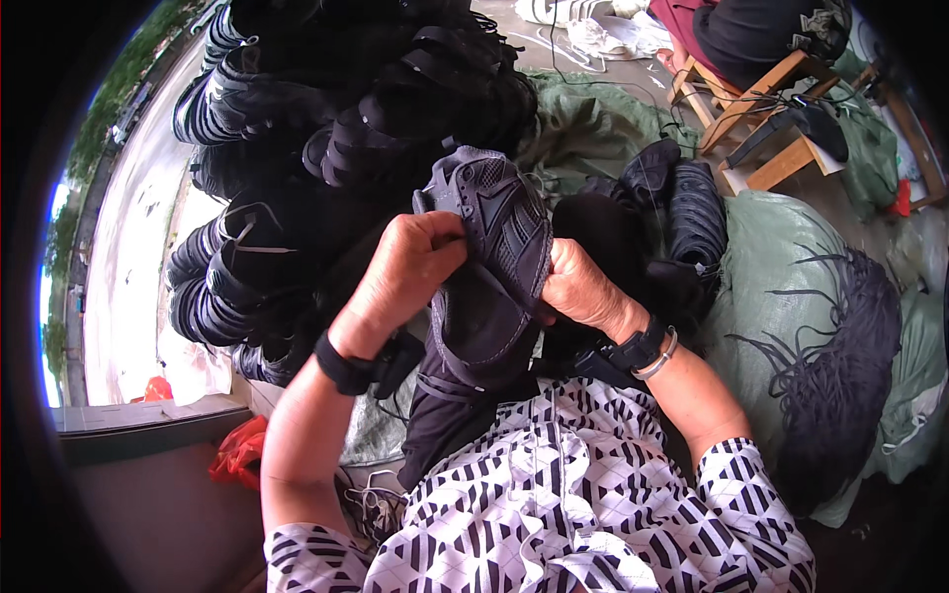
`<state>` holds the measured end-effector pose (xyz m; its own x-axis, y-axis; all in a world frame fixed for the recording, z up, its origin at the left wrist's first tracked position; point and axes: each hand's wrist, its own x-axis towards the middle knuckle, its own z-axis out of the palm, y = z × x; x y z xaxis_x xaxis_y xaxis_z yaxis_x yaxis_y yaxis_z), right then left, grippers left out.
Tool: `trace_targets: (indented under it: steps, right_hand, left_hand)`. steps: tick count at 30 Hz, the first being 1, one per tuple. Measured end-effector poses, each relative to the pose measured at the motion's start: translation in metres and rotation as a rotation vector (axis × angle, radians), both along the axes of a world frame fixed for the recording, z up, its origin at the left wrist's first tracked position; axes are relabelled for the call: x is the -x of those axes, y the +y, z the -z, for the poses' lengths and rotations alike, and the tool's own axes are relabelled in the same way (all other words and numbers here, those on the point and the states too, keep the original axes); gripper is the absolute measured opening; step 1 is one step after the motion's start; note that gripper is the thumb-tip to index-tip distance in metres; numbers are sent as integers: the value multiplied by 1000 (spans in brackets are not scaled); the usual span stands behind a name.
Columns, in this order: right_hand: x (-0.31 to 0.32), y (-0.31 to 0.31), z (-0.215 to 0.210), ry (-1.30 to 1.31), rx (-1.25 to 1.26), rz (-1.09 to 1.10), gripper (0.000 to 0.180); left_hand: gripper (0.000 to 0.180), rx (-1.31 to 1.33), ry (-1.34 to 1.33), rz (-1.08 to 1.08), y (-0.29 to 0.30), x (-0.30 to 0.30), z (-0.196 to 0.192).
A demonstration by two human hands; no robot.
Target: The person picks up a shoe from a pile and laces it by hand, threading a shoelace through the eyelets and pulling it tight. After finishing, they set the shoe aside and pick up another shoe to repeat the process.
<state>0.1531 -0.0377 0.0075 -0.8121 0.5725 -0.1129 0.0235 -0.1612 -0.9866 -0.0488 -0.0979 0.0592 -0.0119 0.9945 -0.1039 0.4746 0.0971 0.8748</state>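
A black shoe upper of mesh and stitched panels is held up in front of my chest. My left hand grips its left edge, fingers curled over the fabric. My right hand pinches its right side from behind. Both wrists wear black bands, and the right wrist also has a silver bangle. A bundle of black laces lies on a green sack at my right.
A big heap of black shoe uppers rises to the front left. Green sacks lie to the right. A wooden stool stands at the top right, where another person sits. A red bag lies at the lower left.
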Motion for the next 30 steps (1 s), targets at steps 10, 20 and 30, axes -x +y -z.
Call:
trace_targets:
  steps: [10,20,30]
  right_hand:
    - [16,-7,14,253,-199,447,10]
    - [9,2,9,213,-44,362,23]
    - [-119,26,-46,-157,231,-299,29]
  left_hand:
    - [12,376,65,282,35,12,-15]
    - [21,565,-542,231,31,13,1]
    - [22,133,-504,-151,-13,-16,22]
